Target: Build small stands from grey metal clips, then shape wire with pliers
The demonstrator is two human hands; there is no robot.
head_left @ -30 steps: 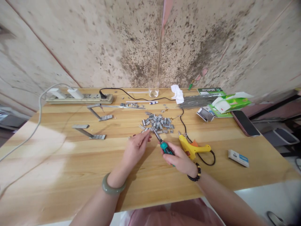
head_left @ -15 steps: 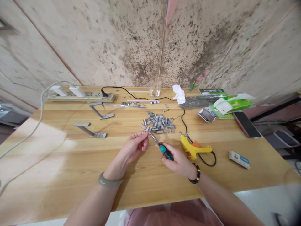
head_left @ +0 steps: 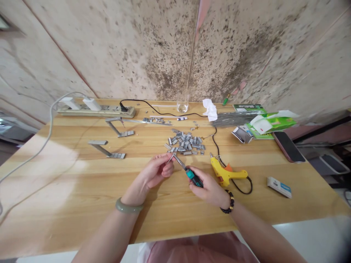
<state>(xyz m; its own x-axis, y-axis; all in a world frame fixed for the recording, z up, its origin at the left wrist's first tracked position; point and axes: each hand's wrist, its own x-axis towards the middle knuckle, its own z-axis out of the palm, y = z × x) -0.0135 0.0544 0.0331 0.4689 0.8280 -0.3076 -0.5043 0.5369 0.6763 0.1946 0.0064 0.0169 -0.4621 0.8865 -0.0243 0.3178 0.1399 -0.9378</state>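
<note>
My right hand point(head_left: 208, 188) is wrapped round needle-nose pliers point(head_left: 191, 174) with black and teal handles. Their jaws point up and left to the fingertips of my left hand point(head_left: 157, 170), which is closed in a pinch. Between those fingers a thin metal piece point(head_left: 170, 159) slants down from the plier tips; its far end is hidden. Just beyond both hands lies a loose pile of grey staple strips point(head_left: 186, 143). To the left, two bent grey shapes made of staple strips, a nearer one point(head_left: 107, 149) and a farther one point(head_left: 118, 128), stand on the table.
A yellow glue gun point(head_left: 226, 171) with a black cord lies right of my right hand. Further right are a small box point(head_left: 279, 187) and a phone point(head_left: 288, 147). Behind stand a bundle of thin wires point(head_left: 233, 118), a glass point(head_left: 182, 106) and a power strip point(head_left: 106, 111).
A short slanting length of the thin metal piece now shows between my left fingers and the plier tips. Both hands stay almost in place; the view has shifted slightly.
</note>
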